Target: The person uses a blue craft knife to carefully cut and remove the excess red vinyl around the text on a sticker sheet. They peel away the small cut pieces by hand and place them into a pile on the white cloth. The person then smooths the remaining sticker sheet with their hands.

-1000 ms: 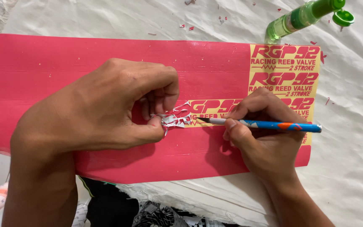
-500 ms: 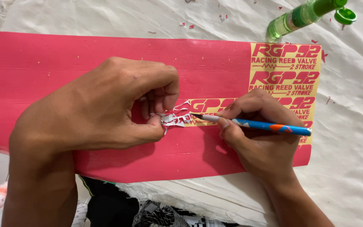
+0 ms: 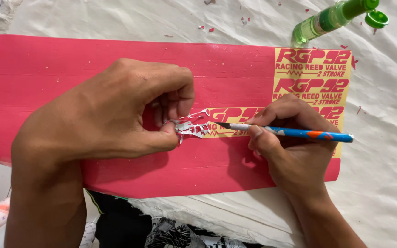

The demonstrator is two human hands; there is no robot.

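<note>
White cloth [image 3: 391, 174] covers the work surface, with a pink sheet [image 3: 70, 69] laid across it and a yellow sticker panel [image 3: 309, 78] on the sheet's end at 3 o'clock. Left hand [image 3: 111, 115], curled shut, pinches a peeled silvery strip [image 3: 190, 128] between thumb and fingertips at centre; right hand [image 3: 295, 147], at 4 o'clock, closes in a pen grip on a blue knife [image 3: 299, 133], its tip just beside the strip. Green bottle [image 3: 331, 17] lies at 1 o'clock, its cap [image 3: 376, 18] flipped open.
</note>
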